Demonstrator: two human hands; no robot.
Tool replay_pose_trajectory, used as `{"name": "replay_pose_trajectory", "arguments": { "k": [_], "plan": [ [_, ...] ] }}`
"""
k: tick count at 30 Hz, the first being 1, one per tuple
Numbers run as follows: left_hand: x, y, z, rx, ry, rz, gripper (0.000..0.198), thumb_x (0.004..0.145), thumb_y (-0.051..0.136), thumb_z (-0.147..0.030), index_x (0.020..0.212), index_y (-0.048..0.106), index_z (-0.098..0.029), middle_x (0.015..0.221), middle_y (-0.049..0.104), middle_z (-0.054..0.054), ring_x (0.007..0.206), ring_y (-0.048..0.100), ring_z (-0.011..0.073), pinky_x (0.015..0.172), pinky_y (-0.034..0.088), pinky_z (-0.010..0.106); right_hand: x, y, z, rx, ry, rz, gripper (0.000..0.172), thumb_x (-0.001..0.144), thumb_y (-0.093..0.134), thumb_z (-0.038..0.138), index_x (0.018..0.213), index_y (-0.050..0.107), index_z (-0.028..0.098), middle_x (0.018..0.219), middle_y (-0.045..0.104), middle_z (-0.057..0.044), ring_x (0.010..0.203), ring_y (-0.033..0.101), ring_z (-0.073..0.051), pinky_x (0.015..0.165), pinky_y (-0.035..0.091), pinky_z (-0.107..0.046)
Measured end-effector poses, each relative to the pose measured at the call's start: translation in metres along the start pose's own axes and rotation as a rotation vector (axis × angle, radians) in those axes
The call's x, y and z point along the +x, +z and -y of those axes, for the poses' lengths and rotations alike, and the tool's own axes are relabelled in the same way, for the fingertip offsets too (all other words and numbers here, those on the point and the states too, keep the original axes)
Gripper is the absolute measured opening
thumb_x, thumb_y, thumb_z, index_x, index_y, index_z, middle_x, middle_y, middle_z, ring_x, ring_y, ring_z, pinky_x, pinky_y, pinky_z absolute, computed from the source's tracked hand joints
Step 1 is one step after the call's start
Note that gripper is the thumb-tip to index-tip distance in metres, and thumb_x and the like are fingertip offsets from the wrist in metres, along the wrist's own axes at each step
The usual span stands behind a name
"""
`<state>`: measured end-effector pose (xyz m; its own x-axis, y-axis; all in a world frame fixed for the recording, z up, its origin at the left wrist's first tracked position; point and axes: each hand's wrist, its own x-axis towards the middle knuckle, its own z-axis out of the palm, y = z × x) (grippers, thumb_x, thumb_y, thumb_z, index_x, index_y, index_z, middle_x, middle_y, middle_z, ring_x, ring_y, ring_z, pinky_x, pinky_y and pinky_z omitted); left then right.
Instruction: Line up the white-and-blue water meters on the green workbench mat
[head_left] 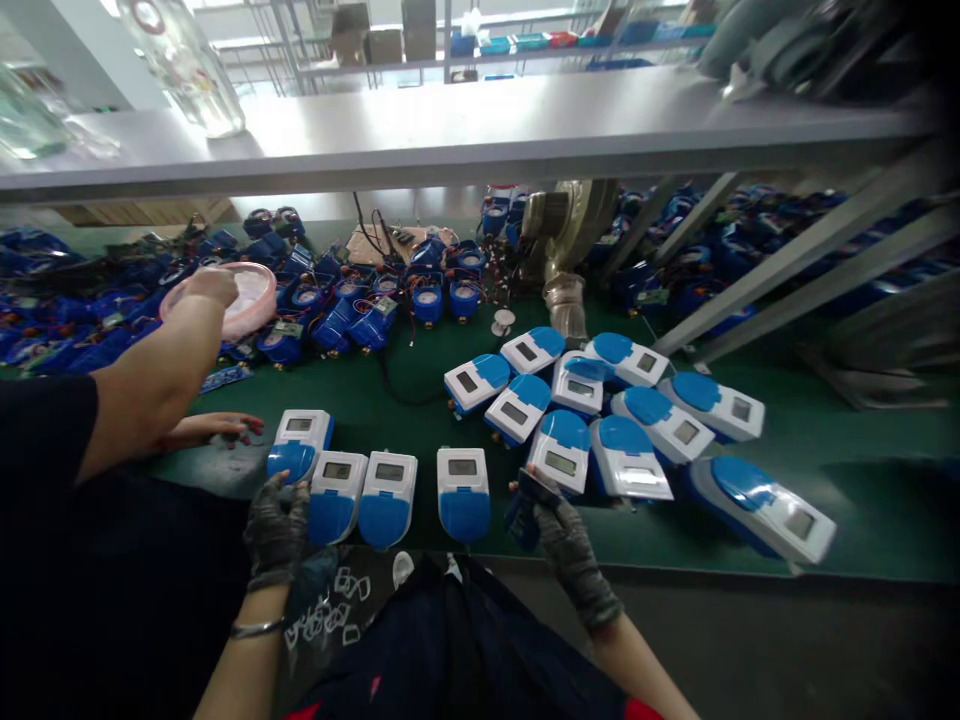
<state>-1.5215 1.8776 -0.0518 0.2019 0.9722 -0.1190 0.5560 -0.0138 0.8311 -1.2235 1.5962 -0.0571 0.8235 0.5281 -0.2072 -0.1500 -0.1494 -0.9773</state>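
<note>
Several white-and-blue meters with small grey displays lie on the green table top (825, 440). My left hand (277, 530), in a dark grey glove, is closed on the blue end of the leftmost meter (300, 440) in a front row. My right hand (562, 540), also gloved, grips the lower edge of another meter (559, 455) at the near edge of a loose pile (645, 420). Three more meters (390, 490) lie side by side between my hands.
A co-worker's arm (150, 380) reaches from the left to a pink bowl (240, 295); their other hand (210, 430) rests on the table. Heaps of blue meter bodies (360, 300) with wires fill the back. A grey shelf (480, 130) overhangs the table; metal braces (787, 270) slant at right.
</note>
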Motion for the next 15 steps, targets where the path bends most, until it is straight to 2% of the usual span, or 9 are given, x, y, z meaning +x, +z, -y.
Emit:
{"name": "replay_pose_trajectory", "arguments": {
  "k": [2, 5, 7, 10, 13, 15],
  "plan": [
    [0.012, -0.007, -0.011, -0.041, -0.060, 0.041, 0.044, 0.094, 0.062, -0.040, 0.132, 0.057, -0.018, 0.137, 0.056, 0.011, 0.121, 0.057, 0.0302, 0.100, 0.050, 0.053, -0.002, 0.005, -0.003, -0.131, -0.055, 0.016, 0.040, 0.076, 0.067, 0.052, 0.105, 0.077, 0.026, 0.104, 0.076, -0.011, 0.106, 0.068, -0.036, 0.106, 0.047, -0.058],
    [0.031, -0.016, -0.022, -0.123, -0.153, 0.095, 0.036, 0.094, 0.062, -0.038, 0.125, 0.061, -0.020, 0.129, 0.061, 0.010, 0.110, 0.062, 0.0248, 0.092, 0.056, 0.045, -0.002, 0.011, -0.007, -0.340, -0.171, 0.026, 0.042, 0.078, 0.064, 0.043, 0.114, 0.075, 0.026, 0.113, 0.075, -0.010, 0.113, 0.066, -0.037, 0.110, 0.045, -0.055],
    [0.046, -0.020, -0.028, -0.193, -0.203, 0.129, 0.035, 0.095, 0.061, -0.040, 0.123, 0.062, -0.019, 0.127, 0.063, 0.009, 0.108, 0.064, 0.0252, 0.090, 0.057, 0.044, 0.000, 0.016, -0.013, -0.437, -0.243, 0.033, 0.047, 0.077, 0.064, 0.036, 0.122, 0.072, 0.024, 0.125, 0.071, -0.009, 0.122, 0.062, -0.037, 0.113, 0.043, -0.053],
    [0.058, -0.021, -0.032, -0.316, -0.269, 0.173, 0.045, 0.094, 0.058, -0.048, 0.127, 0.061, -0.018, 0.123, 0.067, 0.007, 0.112, 0.064, 0.0307, 0.090, 0.057, 0.044, 0.005, 0.032, -0.023, -0.470, -0.267, 0.075, 0.052, 0.078, 0.060, 0.033, 0.128, 0.068, 0.020, 0.136, 0.064, -0.010, 0.129, 0.058, -0.037, 0.115, 0.041, -0.052],
    [0.045, -0.014, -0.024, -0.440, -0.353, 0.225, 0.056, 0.085, 0.069, -0.050, 0.134, 0.056, -0.025, 0.124, 0.070, 0.007, 0.118, 0.063, 0.0338, 0.090, 0.056, 0.046, 0.016, 0.051, -0.032, -0.433, -0.218, 0.100, 0.052, 0.081, 0.057, 0.034, 0.129, 0.066, 0.018, 0.144, 0.058, -0.011, 0.136, 0.051, -0.036, 0.119, 0.034, -0.054],
    [0.025, -0.006, -0.012, -0.528, -0.422, 0.266, 0.065, 0.075, 0.081, -0.042, 0.134, 0.057, -0.028, 0.125, 0.071, 0.008, 0.119, 0.063, 0.0355, 0.093, 0.055, 0.048, 0.024, 0.061, -0.040, -0.376, -0.161, 0.115, 0.051, 0.080, 0.059, 0.037, 0.127, 0.067, 0.021, 0.139, 0.062, -0.010, 0.135, 0.052, -0.035, 0.118, 0.036, -0.053]
  ]
}}
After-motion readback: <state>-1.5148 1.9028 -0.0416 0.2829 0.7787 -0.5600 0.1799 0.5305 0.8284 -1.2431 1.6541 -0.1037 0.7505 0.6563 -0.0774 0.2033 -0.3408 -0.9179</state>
